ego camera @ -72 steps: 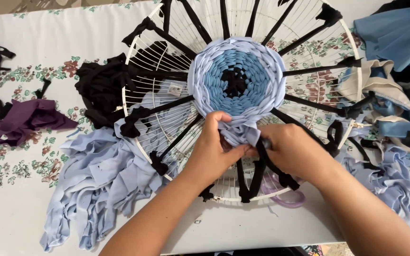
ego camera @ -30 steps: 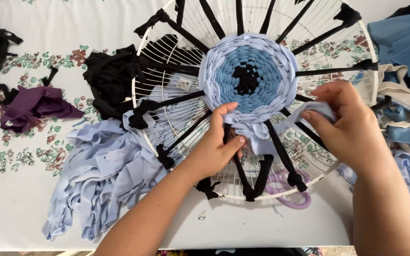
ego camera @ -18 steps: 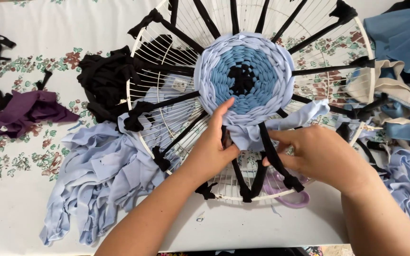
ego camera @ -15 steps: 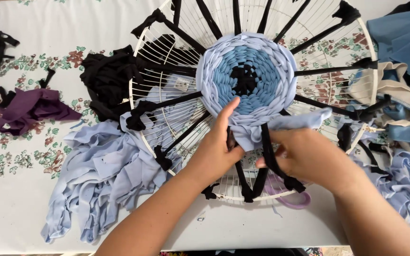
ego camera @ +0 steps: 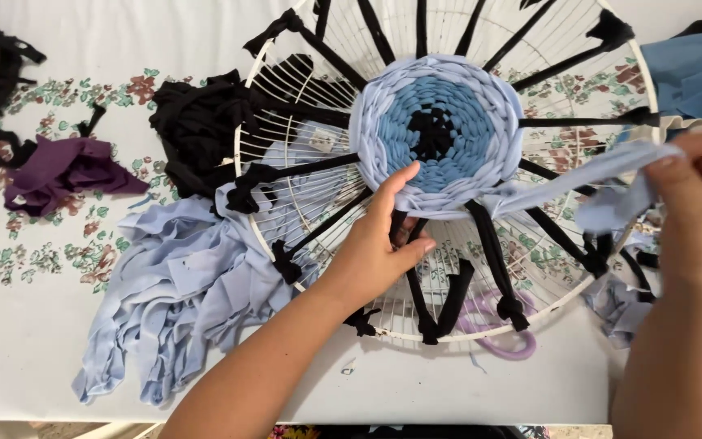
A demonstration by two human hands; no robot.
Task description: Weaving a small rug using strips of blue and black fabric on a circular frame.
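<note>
**Fabric strip drawn taut to the right across the wire loom**

The pale blue fabric strip [ego camera: 566, 175] runs with its long axis nearly horizontal, rising slightly toward the right. Its inner end meets the lower right edge of the round woven disc [ego camera: 436, 134]; its outer end is at the right hand [ego camera: 696, 203].

The right hand's grip is closed, pinching the strip between thumb and fingers. The left hand [ego camera: 379, 244] rests on the lower edge of the disc, fingers extended and pressing flat, thumb against a black spoke strip [ego camera: 493, 256]; its grip holds nothing.

Compared with half a second earlier, the right hand has moved from the lower centre of the loom out to the right edge, and the strip is now stretched straight.

The circular white wire frame [ego camera: 286, 211] lies flat on the surface [ego camera: 58, 325] and carries the disc at its centre. A heap of pale blue fabric [ego camera: 176, 301] lies just left of the frame, with black scraps [ego camera: 192, 130] above it.
</note>
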